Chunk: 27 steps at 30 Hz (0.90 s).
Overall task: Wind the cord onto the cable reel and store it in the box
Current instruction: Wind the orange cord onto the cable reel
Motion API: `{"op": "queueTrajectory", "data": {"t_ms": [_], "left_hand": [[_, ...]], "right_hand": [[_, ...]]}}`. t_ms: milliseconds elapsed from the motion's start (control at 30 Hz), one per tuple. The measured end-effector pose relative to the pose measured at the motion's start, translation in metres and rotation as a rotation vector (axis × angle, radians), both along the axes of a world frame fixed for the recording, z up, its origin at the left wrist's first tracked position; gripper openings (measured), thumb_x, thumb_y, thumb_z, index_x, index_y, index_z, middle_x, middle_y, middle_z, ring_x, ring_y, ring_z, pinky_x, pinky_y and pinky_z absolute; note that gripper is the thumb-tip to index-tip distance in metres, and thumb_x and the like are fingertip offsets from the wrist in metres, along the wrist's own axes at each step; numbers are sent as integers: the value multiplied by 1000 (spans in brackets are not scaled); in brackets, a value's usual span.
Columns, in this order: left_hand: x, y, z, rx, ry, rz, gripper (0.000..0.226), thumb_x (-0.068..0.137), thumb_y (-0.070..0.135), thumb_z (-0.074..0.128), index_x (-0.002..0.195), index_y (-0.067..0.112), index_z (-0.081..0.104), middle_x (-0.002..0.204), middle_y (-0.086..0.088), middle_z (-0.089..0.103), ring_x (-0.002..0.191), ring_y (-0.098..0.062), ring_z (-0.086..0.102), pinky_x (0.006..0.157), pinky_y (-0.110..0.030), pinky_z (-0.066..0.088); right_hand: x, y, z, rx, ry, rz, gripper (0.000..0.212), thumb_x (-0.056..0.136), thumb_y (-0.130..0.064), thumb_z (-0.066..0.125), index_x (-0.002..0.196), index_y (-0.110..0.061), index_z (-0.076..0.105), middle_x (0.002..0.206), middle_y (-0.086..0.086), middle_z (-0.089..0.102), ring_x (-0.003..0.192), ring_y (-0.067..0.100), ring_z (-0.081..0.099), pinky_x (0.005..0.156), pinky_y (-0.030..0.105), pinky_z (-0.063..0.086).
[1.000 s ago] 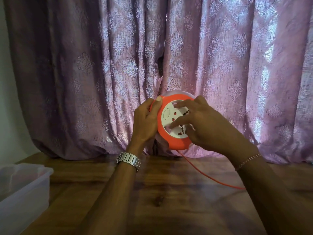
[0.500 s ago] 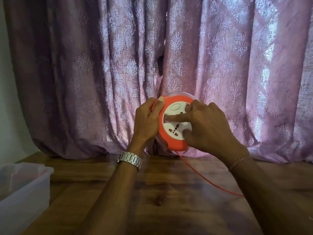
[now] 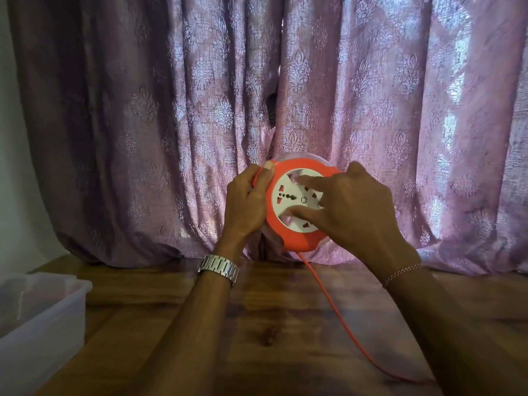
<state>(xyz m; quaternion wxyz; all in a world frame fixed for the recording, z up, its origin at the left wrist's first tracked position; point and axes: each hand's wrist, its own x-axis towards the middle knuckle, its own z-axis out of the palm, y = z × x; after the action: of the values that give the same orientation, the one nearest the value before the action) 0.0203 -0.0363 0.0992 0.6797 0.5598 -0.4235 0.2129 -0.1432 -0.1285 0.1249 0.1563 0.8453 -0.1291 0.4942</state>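
Note:
An orange cable reel with a white socket face is held upright above the wooden table, in front of the curtain. My left hand grips its left rim, thumb on the orange edge. My right hand lies across the white face, two fingers pressed into its recesses. An orange cord hangs from the reel's underside and runs down and right over the table until my right forearm hides it. A translucent white plastic box stands open at the table's left edge.
A purple patterned curtain hangs close behind the reel and rests on the table's back edge. A pale wall shows at the far left. A watch sits on my left wrist, a thin bracelet on my right.
The white socket face has rotated under my right-hand fingers, and my right hand has shifted around it. The cord on the table has been drawn nearer the reel. My left hand stays put.

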Motion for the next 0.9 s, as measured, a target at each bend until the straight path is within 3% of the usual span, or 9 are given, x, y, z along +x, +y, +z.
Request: {"op": "queueTrajectory", "data": {"t_ms": [100, 167, 233, 300, 400, 500, 700, 800, 900], "left_hand": [[1, 1, 0, -12, 14, -20, 45, 98, 51, 54, 65, 22, 48, 64, -3, 55, 66, -21, 51, 64, -42, 41], [1, 3, 1, -11, 16, -23, 46, 97, 55, 54, 64, 24, 49, 63, -2, 55, 66, -20, 51, 64, -41, 41], [0, 3, 1, -3, 16, -24, 45, 97, 55, 54, 62, 26, 51, 62, 3, 55, 65, -20, 52, 64, -39, 41], [-2, 3, 2, -2, 10, -32, 44, 99, 51, 55, 62, 27, 52, 60, 7, 55, 63, -17, 52, 63, -37, 41], [-4, 3, 3, 9, -8, -24, 45, 99, 49, 55, 63, 24, 47, 56, 11, 52, 58, -12, 48, 60, -34, 39], [-5, 3, 3, 22, -14, -11, 45, 98, 49, 55, 63, 24, 46, 53, 13, 51, 55, -8, 45, 59, -32, 37], [-5, 2, 3, 4, -16, 11, 47, 99, 49, 54, 62, 22, 43, 54, 12, 50, 58, -11, 44, 61, -35, 38], [-5, 2, 4, -19, -13, -4, 46, 100, 46, 55, 61, 23, 44, 52, 13, 49, 58, -11, 42, 60, -34, 35], [-4, 1, 4, -31, -1, -24, 46, 100, 46, 55, 60, 26, 45, 53, 12, 48, 59, -12, 42, 60, -34, 35]], "right_hand": [[-6, -5, 7, -134, -19, 145, 35, 73, -54, 71, 104, -36, 71, 85, -4, 60, 88, 22, 47, 59, 29, 33], [-9, -11, 11, -158, 111, 282, 21, 77, -26, 73, 96, -34, 74, 105, -7, 64, 92, 22, 47, 65, 34, 45], [-8, -14, 10, -169, 247, 327, 39, 74, -5, 68, 95, -37, 75, 126, -5, 60, 97, 25, 46, 71, 38, 50], [-5, -13, 6, -179, 323, 317, 49, 70, 0, 68, 98, -40, 73, 135, 0, 54, 103, 28, 45, 78, 36, 46], [-1, -10, 3, -199, 347, 277, 51, 65, -4, 74, 98, -43, 72, 133, 5, 53, 105, 31, 45, 82, 41, 47], [0, -11, 2, -253, 296, 205, 50, 63, -15, 82, 97, -49, 70, 124, 2, 58, 100, 30, 49, 72, 40, 47], [-3, -8, -1, -179, 206, 126, 50, 74, -36, 46, 116, -61, 54, 107, 0, 56, 97, 24, 55, 63, 32, 44], [0, -7, -3, -58, 69, 111, 54, 67, -63, 56, 121, -59, 51, 89, -4, 64, 85, 22, 63, 60, 28, 41], [4, -6, -4, 22, -64, 104, 68, 61, -86, 50, 118, -50, 58, 71, -8, 70, 74, 23, 66, 58, 27, 43]]}}
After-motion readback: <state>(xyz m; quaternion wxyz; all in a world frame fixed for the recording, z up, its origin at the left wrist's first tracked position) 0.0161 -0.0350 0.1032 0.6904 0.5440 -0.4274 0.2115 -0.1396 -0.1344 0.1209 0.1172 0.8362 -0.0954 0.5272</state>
